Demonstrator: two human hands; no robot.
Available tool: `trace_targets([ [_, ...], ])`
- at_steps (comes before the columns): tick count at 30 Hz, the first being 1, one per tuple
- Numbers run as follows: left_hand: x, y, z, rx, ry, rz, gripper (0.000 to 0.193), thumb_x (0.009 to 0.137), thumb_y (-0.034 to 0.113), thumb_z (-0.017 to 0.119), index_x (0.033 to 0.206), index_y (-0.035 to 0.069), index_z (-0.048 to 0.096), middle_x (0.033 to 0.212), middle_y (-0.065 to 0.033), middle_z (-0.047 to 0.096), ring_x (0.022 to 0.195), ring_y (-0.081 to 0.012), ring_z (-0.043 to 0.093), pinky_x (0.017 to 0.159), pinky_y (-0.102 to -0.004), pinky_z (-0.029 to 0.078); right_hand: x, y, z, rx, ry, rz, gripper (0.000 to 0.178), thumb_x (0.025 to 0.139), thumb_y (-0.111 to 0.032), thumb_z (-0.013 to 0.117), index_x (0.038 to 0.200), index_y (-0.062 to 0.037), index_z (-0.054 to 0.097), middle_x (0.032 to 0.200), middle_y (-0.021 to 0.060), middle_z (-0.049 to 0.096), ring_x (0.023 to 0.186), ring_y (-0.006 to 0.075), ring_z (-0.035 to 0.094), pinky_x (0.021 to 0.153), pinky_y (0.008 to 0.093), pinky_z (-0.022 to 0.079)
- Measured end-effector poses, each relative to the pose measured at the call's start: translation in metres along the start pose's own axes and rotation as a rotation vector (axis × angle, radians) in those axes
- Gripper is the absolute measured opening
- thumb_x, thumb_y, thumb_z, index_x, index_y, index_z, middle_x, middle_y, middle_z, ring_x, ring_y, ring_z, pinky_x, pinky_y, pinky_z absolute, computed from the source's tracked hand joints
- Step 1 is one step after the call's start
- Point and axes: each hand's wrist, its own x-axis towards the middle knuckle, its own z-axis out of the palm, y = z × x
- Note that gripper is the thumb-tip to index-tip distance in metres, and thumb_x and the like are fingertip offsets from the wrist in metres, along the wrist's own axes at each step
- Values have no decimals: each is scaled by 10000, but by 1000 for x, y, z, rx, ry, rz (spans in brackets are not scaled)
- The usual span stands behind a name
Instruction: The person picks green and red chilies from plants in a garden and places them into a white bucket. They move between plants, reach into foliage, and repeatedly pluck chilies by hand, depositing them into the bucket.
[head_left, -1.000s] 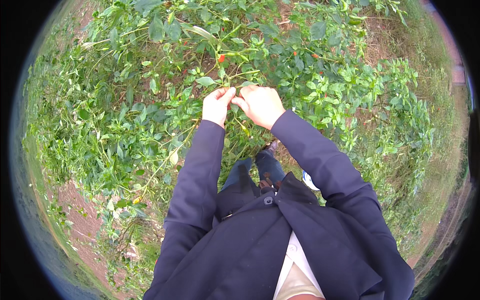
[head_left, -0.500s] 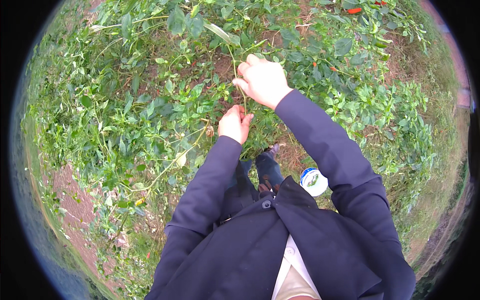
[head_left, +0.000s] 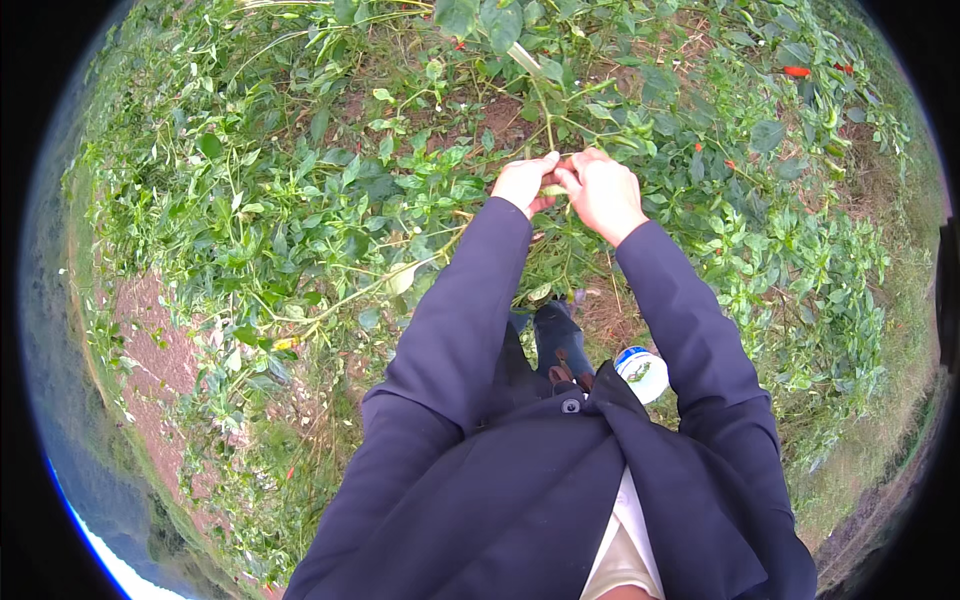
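Ahead of me, among leafy chili plants, my two hands meet around a thin green stem (head_left: 547, 118) that rises between them. My left hand (head_left: 524, 184) is closed, its thumb and fingers pinching the stem. Right beside it, my right hand (head_left: 605, 194) is closed too, fingertips bent inward almost touching the left ones. Whatever lies between the right fingertips is hidden; a bit of pale green shows just below them. A long pale leaf blade (head_left: 523, 58) leans over the stem higher up.
A white bucket with a blue rim (head_left: 656, 378) stands beside my legs at the right, some green pieces inside. Red chilies (head_left: 797, 71) hang at the upper right. A bent branch (head_left: 372, 288) crosses left of my left forearm. Bare soil (head_left: 150, 340) lies farther left.
My right hand has come down along the stem and my left hand has moved up, so they now meet. The view has shifted, moving the plants and bucket rightward in it.
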Motion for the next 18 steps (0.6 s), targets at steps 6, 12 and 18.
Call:
trace_targets([
  [6, 16, -21, -18, -509, -401, -223, 239, 892, 273, 561, 973, 55, 616, 798, -23, 641, 723, -152, 590, 682, -277, 478, -2, 0, -1, 107, -169, 241, 246, 815, -310, 580, 892, -92, 661, 864, 141, 652, 792, 306, 642, 730, 404, 510],
  [12, 20, -39, -17, 68, 189, 159, 165, 863, 100, 569, 859, -29, 671, 735, -49, 646, 575, -98, 543, 483, -221, 417, -6, 2, -28, 926, -486, 329, 238, 812, -211, 553, 780, 8, 640, 676, 49, 603, 569, 90, 504, 495, 247, 393],
  [18, 11, -32, -20, 116, 121, 143, 153, 855, 167, 595, 860, 38, 676, 746, 2, 639, 625, -61, 522, 575, -201, 420, 11, 41, -41, 1096, -388, 595, 225, 855, -189, 492, 787, -2, 597, 630, 13, 541, 535, 77, 468, 460, 242, 376],
])
